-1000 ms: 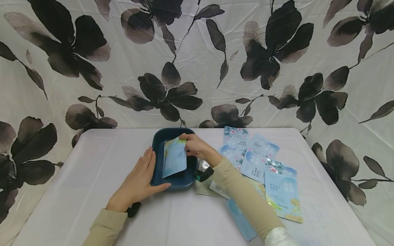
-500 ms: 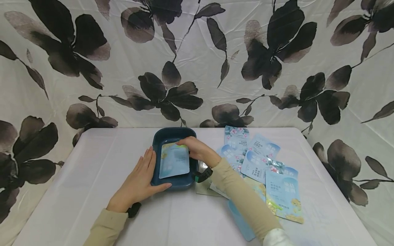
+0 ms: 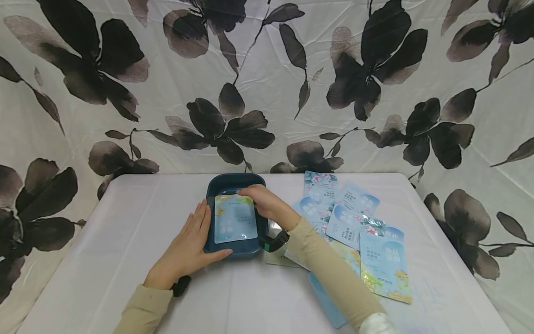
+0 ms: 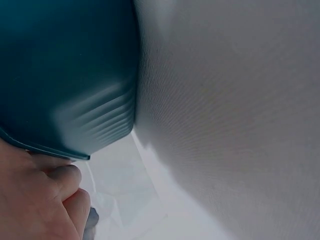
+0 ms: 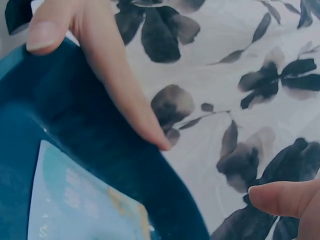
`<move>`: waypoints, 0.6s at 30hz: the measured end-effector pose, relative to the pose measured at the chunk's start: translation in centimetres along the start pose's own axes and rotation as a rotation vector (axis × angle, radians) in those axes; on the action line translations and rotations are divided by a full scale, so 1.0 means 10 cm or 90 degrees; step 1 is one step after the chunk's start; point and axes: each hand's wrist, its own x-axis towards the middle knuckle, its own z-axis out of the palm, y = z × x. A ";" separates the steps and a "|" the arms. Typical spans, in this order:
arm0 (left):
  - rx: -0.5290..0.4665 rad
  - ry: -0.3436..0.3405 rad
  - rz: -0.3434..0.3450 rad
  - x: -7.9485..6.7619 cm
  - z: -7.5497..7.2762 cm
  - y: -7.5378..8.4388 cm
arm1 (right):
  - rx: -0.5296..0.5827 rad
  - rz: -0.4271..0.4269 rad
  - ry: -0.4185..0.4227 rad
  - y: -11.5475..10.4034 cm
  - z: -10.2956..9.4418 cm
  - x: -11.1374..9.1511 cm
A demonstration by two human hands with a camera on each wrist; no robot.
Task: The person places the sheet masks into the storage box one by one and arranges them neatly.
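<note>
Lying flatter now, the packet (image 3: pixel 234 220) sits between hands: left (image 3: pixel 183 246) wide, right (image 3: pixel 269 203) unclear

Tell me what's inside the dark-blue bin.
One light-blue printed sachet shows inside the bin. Anything beneath it is covered, and the right hand hides part of the bin's right side.

My left forearm (image 3: pixel 142 306) and right forearm (image 3: pixel 333 273) slanted forward and inward. My left hand (image 3: pixel 182 246) had its fingers (image 3: pixel 198 219) straight and close together, thumb (image 3: pixel 219 254) spread wide. My right hand (image 3: pixel 270 204) pointed leftward, one digit (image 5: pixel 277 198) stretched out, the others partly hidden.
</note>
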 end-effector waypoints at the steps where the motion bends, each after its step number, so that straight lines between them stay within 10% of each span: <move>1: 0.000 0.003 0.002 0.00 0.00 0.00 | -0.009 -0.006 0.006 -0.02 0.00 -0.02; 18: -0.008 -0.006 0.000 -0.03 0.00 0.00 | 0.018 -0.064 0.070 -0.15 -0.46 -0.28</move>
